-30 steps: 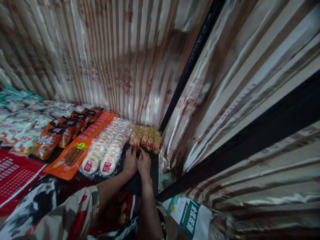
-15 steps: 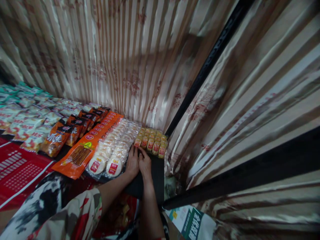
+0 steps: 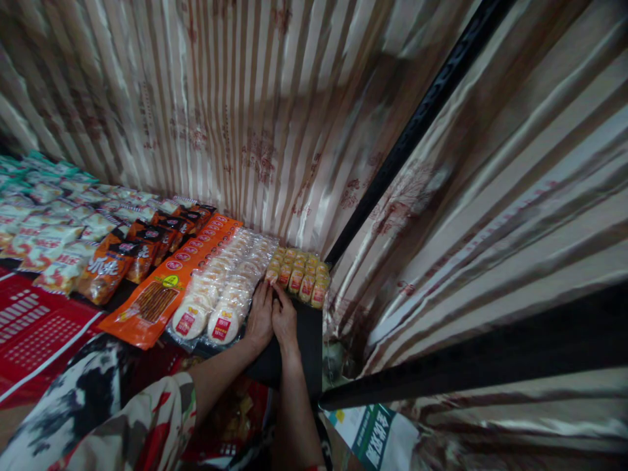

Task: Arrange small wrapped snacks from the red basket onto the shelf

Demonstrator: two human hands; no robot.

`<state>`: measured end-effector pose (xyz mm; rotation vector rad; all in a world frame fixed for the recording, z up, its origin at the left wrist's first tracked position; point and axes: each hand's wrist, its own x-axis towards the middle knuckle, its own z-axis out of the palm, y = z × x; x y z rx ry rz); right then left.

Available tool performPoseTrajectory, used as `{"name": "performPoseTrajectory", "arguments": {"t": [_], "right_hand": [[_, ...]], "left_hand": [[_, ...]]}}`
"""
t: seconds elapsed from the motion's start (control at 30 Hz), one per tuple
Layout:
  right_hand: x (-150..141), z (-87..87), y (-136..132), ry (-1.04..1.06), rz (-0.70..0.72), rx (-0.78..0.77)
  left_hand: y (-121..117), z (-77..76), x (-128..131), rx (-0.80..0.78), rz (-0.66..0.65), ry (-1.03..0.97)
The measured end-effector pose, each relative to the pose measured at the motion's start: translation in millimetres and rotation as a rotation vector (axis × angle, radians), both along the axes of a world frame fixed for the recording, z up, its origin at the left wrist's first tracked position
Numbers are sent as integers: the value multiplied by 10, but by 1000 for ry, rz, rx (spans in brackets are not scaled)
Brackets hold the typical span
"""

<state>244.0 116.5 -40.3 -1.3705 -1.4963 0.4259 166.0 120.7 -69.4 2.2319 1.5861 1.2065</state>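
Note:
Several small yellow-wrapped snack packs with red labels stand in rows on a black shelf board. My left hand reaches up to the front-left pack, its fingers long and close together. Beside it, thumb side inward, my right hand has bent fingers at the same pack. The fingertips of both hands meet at that pack and partly cover it. To the left of my hands lie two rows of clear-wrapped round white rice crackers with red labels.
Left of the crackers are a long orange snack bag, orange-black bags and white bags. A red basket stands in front. A striped curtain hangs behind; a black pole slants at the right.
My left fingertips have moved slightly up and forward over the front-left pack. The right hand stays close beside. The view has shifted a little.

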Motion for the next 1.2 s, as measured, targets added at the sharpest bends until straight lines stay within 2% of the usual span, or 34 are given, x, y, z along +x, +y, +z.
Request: {"name": "performPoseTrajectory", "arguments": {"t": [0.43, 0.67, 0.93, 1.03, 1.2], "right_hand": [[39, -60, 20, 21, 103, -87], [48, -79, 16, 18, 81, -57], [54, -85, -37, 34, 32, -1], [60, -38, -87, 47, 4, -8], [88, 62, -198, 66, -12, -50]], "left_hand": [[-3, 5, 9, -71, -31, 78], [-24, 59, 14, -48, -14, 113], [-32, 36, 32, -26, -47, 95], [-82, 101, 50, -57, -51, 62], [-277, 334, 34, -103, -75, 5]]}}
